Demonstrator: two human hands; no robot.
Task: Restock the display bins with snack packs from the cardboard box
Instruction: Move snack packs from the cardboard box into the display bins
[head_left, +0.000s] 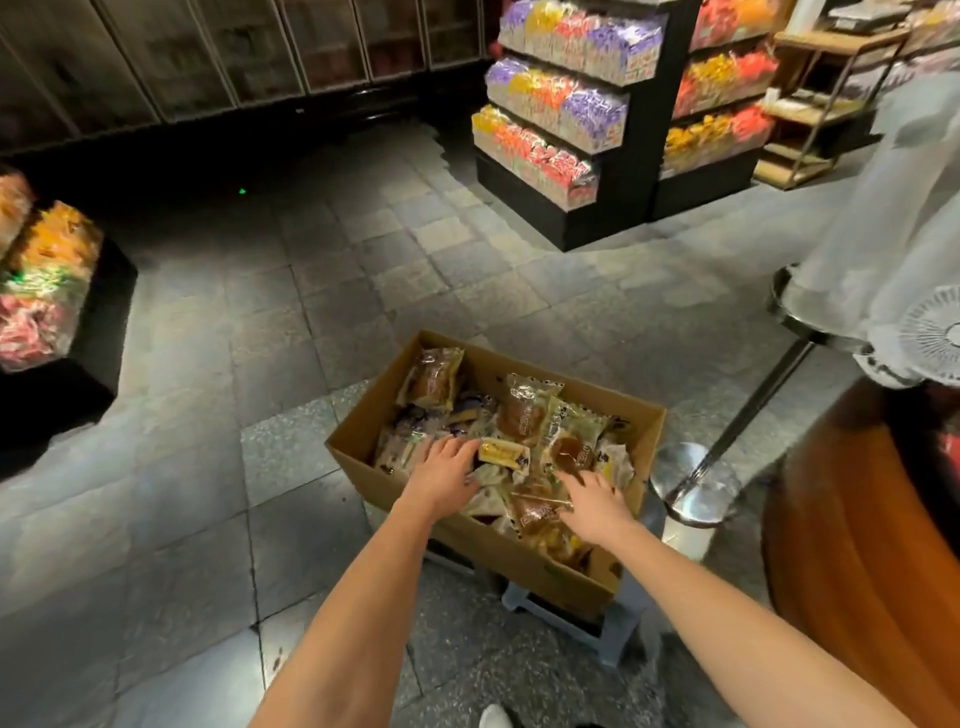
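Restocking seems far from done: the open brown cardboard box (493, 551) near me holds many clear-wrapped brown snack packs (524, 410). My left hand (441, 475) and right hand (597, 501) lie spread on them, grasping nothing. Black tiered display bins (623, 182) stand far right.

L hand (441, 470), R hand (592, 499) on packs (524, 415) in box (366, 480)

Floor (270, 312): grey stone tiles. Standing on it: pale plastic stool (587, 618) at 5 o'clock, bearing the cardboard box (467, 540); chrome post base (696, 483) at 4 o'clock. Also black tiered display stand (571, 218) at 1 o'clock and second display stand (88, 364) at 9 o'clock.
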